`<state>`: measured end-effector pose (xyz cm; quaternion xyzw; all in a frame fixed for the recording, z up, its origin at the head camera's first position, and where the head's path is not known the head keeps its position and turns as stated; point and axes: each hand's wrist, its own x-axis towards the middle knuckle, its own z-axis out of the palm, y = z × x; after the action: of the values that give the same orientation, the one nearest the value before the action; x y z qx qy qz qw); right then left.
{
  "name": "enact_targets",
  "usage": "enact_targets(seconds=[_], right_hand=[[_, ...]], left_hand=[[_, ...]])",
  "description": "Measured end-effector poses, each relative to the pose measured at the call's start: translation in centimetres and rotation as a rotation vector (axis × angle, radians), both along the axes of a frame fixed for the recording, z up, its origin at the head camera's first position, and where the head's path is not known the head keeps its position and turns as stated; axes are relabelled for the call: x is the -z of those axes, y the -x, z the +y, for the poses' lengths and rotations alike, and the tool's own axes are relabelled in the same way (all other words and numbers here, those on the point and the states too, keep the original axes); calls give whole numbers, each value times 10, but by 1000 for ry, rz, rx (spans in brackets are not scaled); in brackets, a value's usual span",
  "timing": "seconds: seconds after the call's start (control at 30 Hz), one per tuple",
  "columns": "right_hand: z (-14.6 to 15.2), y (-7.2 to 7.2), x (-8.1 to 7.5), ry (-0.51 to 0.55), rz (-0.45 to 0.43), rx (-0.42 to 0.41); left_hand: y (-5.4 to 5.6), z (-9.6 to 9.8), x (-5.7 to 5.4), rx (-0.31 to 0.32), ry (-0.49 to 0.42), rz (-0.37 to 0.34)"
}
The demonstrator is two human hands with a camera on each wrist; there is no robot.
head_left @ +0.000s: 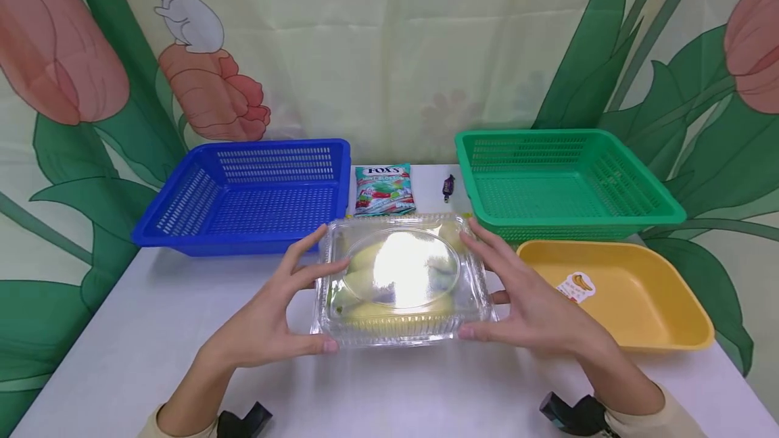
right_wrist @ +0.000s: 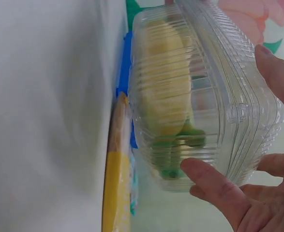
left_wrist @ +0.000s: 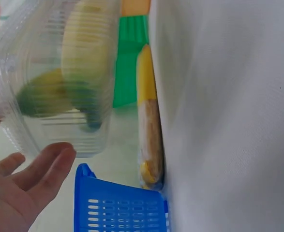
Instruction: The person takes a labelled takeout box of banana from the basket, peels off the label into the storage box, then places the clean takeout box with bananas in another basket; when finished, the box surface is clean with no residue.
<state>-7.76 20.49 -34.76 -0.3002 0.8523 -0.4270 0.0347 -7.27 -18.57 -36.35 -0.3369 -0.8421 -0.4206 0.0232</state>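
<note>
A clear plastic clamshell box (head_left: 365,320) with yellow and green fruit (left_wrist: 86,41) inside is held level between both hands. The wrist views show it raised off the table, lid closed. My left hand (head_left: 258,323) grips its left side, thumb at the near corner and fingers along the lid edge. On the opposite side my right hand (head_left: 538,306) grips it the same way; one fingertip lies on the ribbed wall in the right wrist view. Beyond the box, a yellow and brown packet (left_wrist: 149,121) lies on the table, mostly hidden from the head view.
A blue basket (head_left: 274,242) stands at the back left, a green basket (head_left: 572,222) at the back right. Between them lie a Fox's candy bag (head_left: 383,191) and a small dark wrapped candy (head_left: 448,188). A yellow tray (head_left: 645,303) with a banana sticker sits right.
</note>
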Motion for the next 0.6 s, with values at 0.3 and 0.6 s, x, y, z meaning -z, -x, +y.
enact_targets(seconds=[0.3, 0.6], right_hand=[[-13, 16, -7, 47, 83, -63], [-34, 33, -20, 51, 163, -88]], left_hand=[[1, -6, -2, -88, -73, 65], [8, -20, -15, -139, -74, 120]])
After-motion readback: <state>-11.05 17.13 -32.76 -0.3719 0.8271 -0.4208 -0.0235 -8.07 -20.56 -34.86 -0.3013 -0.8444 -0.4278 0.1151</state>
